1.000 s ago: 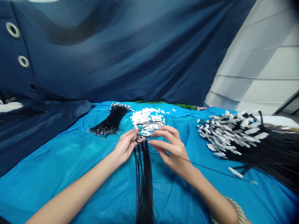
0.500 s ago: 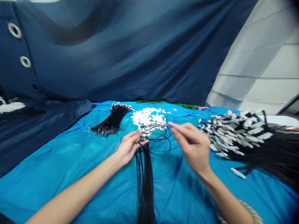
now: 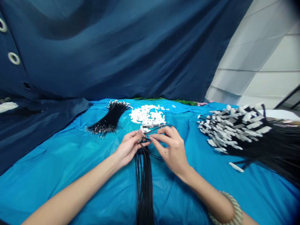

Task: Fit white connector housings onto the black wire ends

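My left hand [image 3: 127, 147] pinches several thin black cords between thumb and fingers, with a small white piece [image 3: 141, 128] showing at the thumb tip. Loops of black cord [image 3: 159, 126] extend from there to the right. My right hand [image 3: 173, 150] is close beside it, thumb and forefinger pressed together at the cords; the exact strand between them is too fine to make out. Below both hands, a long bundle of black cords [image 3: 144, 187] runs toward me over the blue cover [image 3: 93, 175].
A pile of small white pieces [image 3: 147, 115] lies beyond my hands. Left of it is a short black cord bundle [image 3: 109, 118] with pale tips. On the right rests a large bundle of black cords [image 3: 276, 150] with white ends. A dark blue curtain [image 3: 128, 50] hangs behind.
My right hand has moved left to the cords at my left hand, and its fingertips now meet them. My left hand has kept its grip. The view has shifted slightly.
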The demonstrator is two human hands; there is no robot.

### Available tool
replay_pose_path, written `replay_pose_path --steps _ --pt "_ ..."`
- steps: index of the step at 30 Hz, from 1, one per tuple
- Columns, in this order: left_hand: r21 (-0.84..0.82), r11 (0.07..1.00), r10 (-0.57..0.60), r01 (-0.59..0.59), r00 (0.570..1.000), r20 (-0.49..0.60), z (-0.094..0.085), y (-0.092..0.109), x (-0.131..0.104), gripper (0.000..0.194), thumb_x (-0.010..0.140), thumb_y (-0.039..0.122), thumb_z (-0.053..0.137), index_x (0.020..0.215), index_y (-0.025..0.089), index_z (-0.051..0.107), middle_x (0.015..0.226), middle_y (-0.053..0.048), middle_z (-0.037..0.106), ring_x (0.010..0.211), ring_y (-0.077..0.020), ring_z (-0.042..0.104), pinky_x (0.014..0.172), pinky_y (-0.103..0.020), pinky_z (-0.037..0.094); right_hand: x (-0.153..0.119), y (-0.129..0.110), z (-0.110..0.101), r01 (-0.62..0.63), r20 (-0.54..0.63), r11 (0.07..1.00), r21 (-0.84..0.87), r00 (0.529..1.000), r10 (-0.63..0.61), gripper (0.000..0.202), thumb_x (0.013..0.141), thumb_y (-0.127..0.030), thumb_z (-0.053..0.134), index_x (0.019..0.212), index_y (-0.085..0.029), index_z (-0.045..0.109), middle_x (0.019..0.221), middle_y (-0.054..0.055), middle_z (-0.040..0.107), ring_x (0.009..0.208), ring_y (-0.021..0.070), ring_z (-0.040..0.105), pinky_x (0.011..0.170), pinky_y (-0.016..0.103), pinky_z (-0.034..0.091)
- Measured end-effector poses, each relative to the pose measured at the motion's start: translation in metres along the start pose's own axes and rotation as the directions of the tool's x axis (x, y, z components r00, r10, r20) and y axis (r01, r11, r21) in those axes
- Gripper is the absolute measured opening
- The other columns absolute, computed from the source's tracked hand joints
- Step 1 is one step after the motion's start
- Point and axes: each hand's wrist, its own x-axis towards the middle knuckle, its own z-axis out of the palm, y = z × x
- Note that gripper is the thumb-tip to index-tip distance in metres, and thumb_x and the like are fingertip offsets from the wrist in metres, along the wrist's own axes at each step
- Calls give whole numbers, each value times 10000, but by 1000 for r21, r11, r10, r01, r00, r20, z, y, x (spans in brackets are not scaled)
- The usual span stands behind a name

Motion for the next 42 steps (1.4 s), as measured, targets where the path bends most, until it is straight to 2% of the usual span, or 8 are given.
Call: replay_pose_path --steps 20,30,42 --pt "37 999 29 -31 999 41 1 0 -3 157 663 254 632 716 107 619 663 -35 598 662 -120 581 726 -332 503 -2 -1 2 -5 -23 999 -43 1000 4 122 778 -234 535 782 -208 654 742 31 562 721 161 446 627 284 407" --pt "48 998 25 -29 997 71 -2 -4 -2 150 676 254 619 727 113 616 704 -45 606 682 -131 581 709 -339 507 -4 -4 2 80 -13 989 -126 997 -82 128 790 -211 522 795 -211 650 762 24 588 734 168 400 614 278 393" --pt "26 1000 -3 1 997 72 -3 -9 -3 153 668 242 630 751 114 612 711 -42 620 681 -129 585 720 -340 500 -6 -3 3 143 48 983 -115 989 -139 124 794 -172 513 814 -196 633 776 0 613 724 161 400 620 275 387"
